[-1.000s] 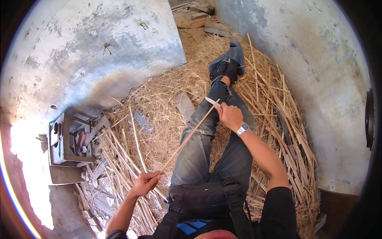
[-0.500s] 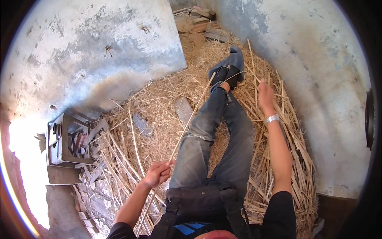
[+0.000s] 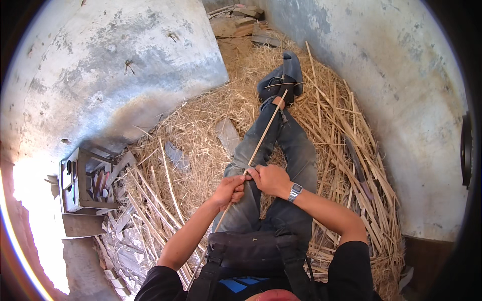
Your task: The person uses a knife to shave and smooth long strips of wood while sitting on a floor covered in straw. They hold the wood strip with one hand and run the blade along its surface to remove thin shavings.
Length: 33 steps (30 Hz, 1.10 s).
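Note:
A long, thin, pale bamboo-like strip (image 3: 266, 131) runs slantwise over my outstretched legs (image 3: 251, 150), from near my crossed ankles down past my left side. My left hand (image 3: 230, 191) is closed around it above my thigh. Close beside it, my right hand (image 3: 271, 179), with a metal watch (image 3: 295, 191) on the wrist, pinches the same strip, thumb toward the left hand. Another thin strip (image 3: 283, 84) lies across my dark shoes (image 3: 273, 85).
Straw shavings (image 3: 201, 125) cover the floor. Many split strips (image 3: 346, 135) lie along the right wall, with a long dark blade-like thing (image 3: 355, 160) among them. More strips (image 3: 155, 195) lie at left, near a small wooden cabinet (image 3: 83, 185). A wall (image 3: 150, 60) juts in at upper left.
My right hand has come from the far right, near my feet, to the strip beside my left hand. The left hand has moved up and right, bringing the strip further over my legs.

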Motion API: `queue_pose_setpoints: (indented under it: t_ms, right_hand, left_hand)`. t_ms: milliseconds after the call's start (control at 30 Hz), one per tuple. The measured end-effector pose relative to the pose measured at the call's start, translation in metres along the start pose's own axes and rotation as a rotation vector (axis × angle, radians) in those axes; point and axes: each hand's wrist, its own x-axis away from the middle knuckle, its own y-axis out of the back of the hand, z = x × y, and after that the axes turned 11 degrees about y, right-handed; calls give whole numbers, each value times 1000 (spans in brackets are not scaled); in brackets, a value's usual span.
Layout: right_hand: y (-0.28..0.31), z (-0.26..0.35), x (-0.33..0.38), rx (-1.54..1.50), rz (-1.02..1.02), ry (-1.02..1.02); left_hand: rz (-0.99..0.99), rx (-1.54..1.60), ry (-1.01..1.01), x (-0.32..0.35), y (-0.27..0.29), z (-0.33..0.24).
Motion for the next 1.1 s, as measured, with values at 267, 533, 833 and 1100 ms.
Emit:
queue_pose_setpoints:
  t_ms: [267, 533, 833, 1100]
  right_hand:
    - [-4, -6, 2, 14, -15, 55]
    - [-18, -32, -5, 134, -133, 95]
    - [-11, -52, -19, 273, -169, 109]
    - [90, -197, -29, 361, -557, -356]
  left_hand:
    - [-41, -84, -48, 6, -3, 4]
    - [-143, -306, -54, 74, 29, 29]
    - [-231, -480, -12, 147, 61, 43]
    - [-282, -525, -11, 205, 114, 94]
